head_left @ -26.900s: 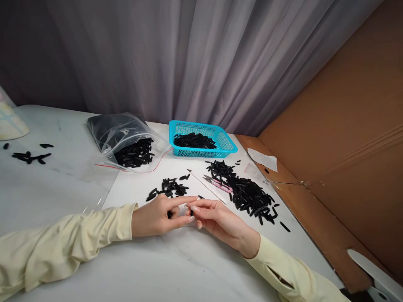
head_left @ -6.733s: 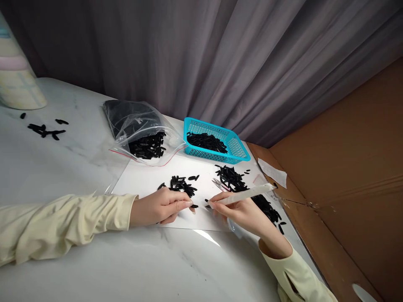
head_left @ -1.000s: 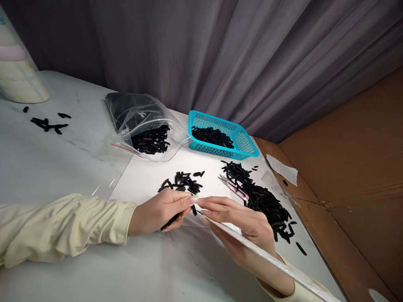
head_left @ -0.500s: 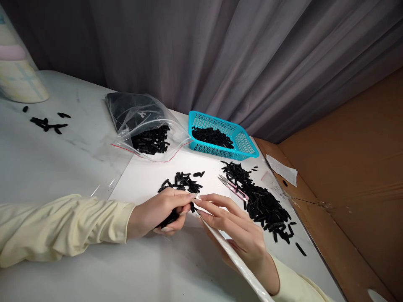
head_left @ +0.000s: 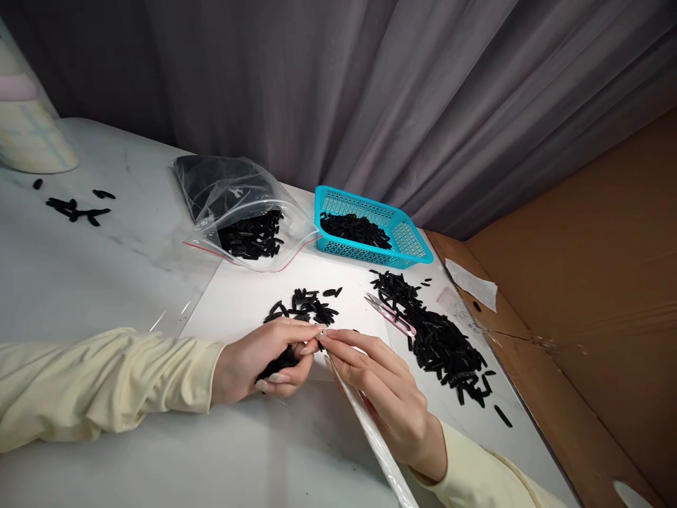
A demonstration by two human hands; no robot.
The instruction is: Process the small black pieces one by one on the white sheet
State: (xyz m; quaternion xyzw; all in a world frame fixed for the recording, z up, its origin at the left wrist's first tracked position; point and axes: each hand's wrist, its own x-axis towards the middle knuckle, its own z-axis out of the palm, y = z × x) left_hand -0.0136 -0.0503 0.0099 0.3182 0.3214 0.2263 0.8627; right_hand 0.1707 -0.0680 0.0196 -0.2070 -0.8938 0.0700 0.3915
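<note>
Black pieces (head_left: 278,361), small and elongated, lie partly in the left hand (head_left: 254,354) in the head view: its fingers curl around a clump of them, while the thumb and forefinger press together on something small and dark at their tips. The right hand (head_left: 386,388) meets these fingertips, its own fingers drawn close around a long, white-wrapped tool (head_left: 369,430) that slants down toward the wearer. Beyond the left hand, a small cluster (head_left: 309,307) of like pieces rests on a white sheet (head_left: 227,293) on the bench (head_left: 201,458). Farther back stand an open clear zip bag (head_left: 225,187), holding more pieces, and just beside it a blue perforated basket (head_left: 364,255) — partly filled with the same. To the right spreads a large heap (head_left: 444,349), with pink-handled snips (head_left: 399,323) at its near-left edge. A few stray pieces (head_left: 78,212) lie at the far left, near a pale, plaid-patterned container (head_left: 34,137). Past the heap, a paper slip (head_left: 473,286) lies by brown cardboard (head_left: 592,275); a grey curtain (head_left: 296,92) hangs behind.
</note>
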